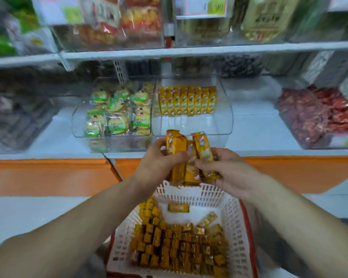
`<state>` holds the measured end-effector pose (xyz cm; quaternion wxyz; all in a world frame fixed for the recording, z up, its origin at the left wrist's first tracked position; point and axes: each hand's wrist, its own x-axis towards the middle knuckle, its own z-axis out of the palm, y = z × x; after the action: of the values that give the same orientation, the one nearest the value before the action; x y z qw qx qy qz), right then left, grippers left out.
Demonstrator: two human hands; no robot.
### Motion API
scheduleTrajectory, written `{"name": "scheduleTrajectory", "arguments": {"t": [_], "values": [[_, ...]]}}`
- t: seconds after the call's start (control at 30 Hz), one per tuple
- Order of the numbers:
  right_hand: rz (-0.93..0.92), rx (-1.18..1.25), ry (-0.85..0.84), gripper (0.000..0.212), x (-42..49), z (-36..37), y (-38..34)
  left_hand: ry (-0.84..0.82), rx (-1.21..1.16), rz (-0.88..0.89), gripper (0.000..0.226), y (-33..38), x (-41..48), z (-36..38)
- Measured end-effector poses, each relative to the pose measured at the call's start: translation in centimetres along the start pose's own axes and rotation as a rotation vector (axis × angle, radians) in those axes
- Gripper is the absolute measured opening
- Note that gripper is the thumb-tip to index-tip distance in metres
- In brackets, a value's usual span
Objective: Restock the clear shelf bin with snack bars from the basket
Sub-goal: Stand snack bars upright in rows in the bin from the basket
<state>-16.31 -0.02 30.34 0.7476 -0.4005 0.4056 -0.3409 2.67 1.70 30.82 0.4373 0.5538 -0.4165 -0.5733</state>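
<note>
Snack bars (179, 155), fanned bundle: clasped between left grip (157, 159) and right grip (227, 171); outer bar may be dropped into basket (236, 221) below.

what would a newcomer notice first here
The left hand and right hand grip a bunch of yellow bars at centre, over the far rim of the white basket, which holds many more. Just behind, the clear bin on the shelf holds one row of the same bars at its back.
</note>
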Motion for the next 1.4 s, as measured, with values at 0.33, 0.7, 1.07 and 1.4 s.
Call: {"name": "scheduleTrajectory", "arguments": {"t": [0.33,0.7,1.07,1.4], "values": [[-0.199,-0.15,0.247,0.041,0.5,2.8,-0.5,0.097,-0.122,0.097,0.075,2.2,-0.1,0.5],[-0.197,-0.057,0.293,0.029,2.2,3.5,-0.6,-0.01,-0.288,0.038,0.048,2.8,2.2,-1.7],[-0.262,-0.129,0.284,0.03,2.8,4.6,-0.2,0.003,-0.312,0.002,0.031,2.2,1.8,-1.8],[-0.204,-0.075,0.263,0.042,2.9,5.3,-2.8,0.067,-0.199,0.099,0.032,3.5,2.7,-3.8]]}}
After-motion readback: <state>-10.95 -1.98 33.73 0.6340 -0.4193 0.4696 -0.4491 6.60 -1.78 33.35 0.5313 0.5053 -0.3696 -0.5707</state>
